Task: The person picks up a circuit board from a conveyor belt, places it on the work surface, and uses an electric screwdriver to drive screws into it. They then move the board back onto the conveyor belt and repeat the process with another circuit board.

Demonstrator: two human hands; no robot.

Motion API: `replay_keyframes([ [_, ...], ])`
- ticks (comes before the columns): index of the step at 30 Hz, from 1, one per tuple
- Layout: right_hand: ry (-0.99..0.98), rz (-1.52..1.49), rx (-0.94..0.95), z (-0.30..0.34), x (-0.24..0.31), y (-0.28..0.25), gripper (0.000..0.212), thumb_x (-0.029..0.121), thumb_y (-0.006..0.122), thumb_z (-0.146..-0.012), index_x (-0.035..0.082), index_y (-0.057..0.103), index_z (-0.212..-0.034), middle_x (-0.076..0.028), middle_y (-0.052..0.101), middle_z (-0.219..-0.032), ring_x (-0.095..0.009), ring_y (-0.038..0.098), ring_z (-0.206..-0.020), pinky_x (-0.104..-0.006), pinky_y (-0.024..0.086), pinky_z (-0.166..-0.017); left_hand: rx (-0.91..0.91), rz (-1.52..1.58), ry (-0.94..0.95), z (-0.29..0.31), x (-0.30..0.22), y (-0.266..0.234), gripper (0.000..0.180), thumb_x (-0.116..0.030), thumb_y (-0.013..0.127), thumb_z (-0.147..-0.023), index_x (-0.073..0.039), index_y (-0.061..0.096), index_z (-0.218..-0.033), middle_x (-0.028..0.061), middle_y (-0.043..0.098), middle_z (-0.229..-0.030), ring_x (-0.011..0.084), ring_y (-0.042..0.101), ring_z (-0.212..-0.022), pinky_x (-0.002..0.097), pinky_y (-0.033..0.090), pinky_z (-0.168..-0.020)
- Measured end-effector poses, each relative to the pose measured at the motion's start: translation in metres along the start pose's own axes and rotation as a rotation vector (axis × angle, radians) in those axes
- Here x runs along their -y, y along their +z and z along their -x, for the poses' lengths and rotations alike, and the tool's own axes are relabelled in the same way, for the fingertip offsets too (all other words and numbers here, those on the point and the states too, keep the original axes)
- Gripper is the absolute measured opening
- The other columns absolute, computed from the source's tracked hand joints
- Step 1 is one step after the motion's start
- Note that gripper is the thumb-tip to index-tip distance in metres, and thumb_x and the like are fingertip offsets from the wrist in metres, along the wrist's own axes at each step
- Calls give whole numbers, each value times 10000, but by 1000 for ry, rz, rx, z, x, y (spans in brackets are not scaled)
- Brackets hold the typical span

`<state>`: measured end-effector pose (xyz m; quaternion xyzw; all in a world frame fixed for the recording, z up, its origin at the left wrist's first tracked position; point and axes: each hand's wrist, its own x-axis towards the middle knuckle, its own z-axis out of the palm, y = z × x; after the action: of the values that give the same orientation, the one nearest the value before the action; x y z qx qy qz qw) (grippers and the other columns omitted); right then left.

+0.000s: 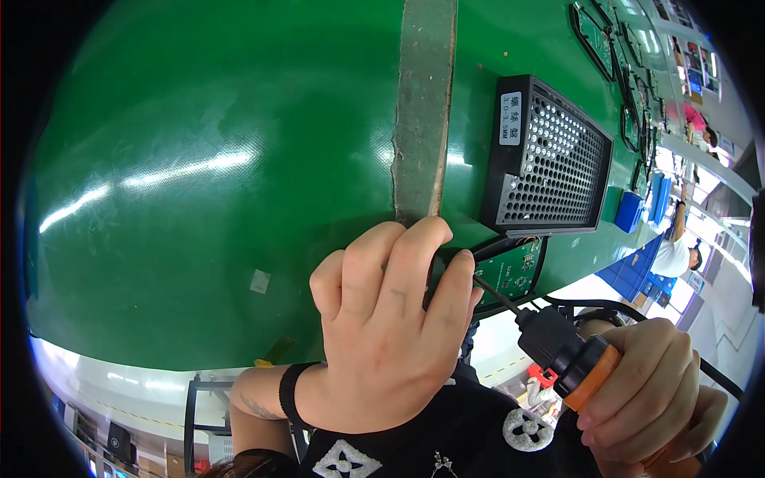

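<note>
A green circuit board [514, 269] in a black frame lies at the table's near edge, partly covered by my left hand [390, 327]. The left fingers are bent over the frame's left side and grip it; the fingertips are mostly hidden. My right hand [649, 390] is wrapped round an orange and black electric screwdriver [560, 349]. Its thin bit slants up and left over the board, close to my left index finger. Whether the tip touches a screw cannot be seen. Just beyond the board stands a black screw tray [508, 171], its far holes filled with silvery screws.
A grey-green strip [426, 103] runs across the green table [199, 207]. Several framed circuit boards [594, 40] lie at the far right, near a blue bin [629, 211]. A black cable [598, 303] trails by the screwdriver. Other people [677, 255] are farther right.
</note>
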<state>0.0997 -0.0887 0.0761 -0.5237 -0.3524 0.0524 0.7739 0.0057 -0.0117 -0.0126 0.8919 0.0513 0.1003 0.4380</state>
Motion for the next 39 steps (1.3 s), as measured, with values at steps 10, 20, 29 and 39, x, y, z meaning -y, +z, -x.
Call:
replay_keyframes([
  [10,213,4,336,38,26,-39,307,115,653,-827,132,415,-1019,-73,566,-667,-190,537,-490,-308,467,-412,-8,15,-7,1,8,2,397,-128,780,-534,-86,651,-908,71,535,-1066,275,477,-966,383,311,-819],
  [20,-64,89,99,31,3,-15,387,455,540,-891,90,412,-905,-64,518,-545,-178,462,-381,-308,398,-336,-49,37,13,-2,1,2,397,-79,774,-517,-89,636,-889,65,526,-1041,276,485,-943,384,318,-798],
  [29,48,130,298,19,16,-26,364,56,687,-745,87,379,-937,-39,534,-574,-148,537,-462,-292,483,-448,-92,64,79,-6,4,-1,383,-76,764,-542,-93,628,-900,58,514,-1032,270,482,-969,386,326,-795],
  [39,2,116,-135,43,39,-11,487,195,669,-789,92,340,-1134,-36,495,-690,-172,520,-584,-318,471,-562,30,-16,135,-6,-8,-8,330,-111,731,-660,-59,597,-957,83,508,-1032,276,453,-1017,388,347,-816],
])
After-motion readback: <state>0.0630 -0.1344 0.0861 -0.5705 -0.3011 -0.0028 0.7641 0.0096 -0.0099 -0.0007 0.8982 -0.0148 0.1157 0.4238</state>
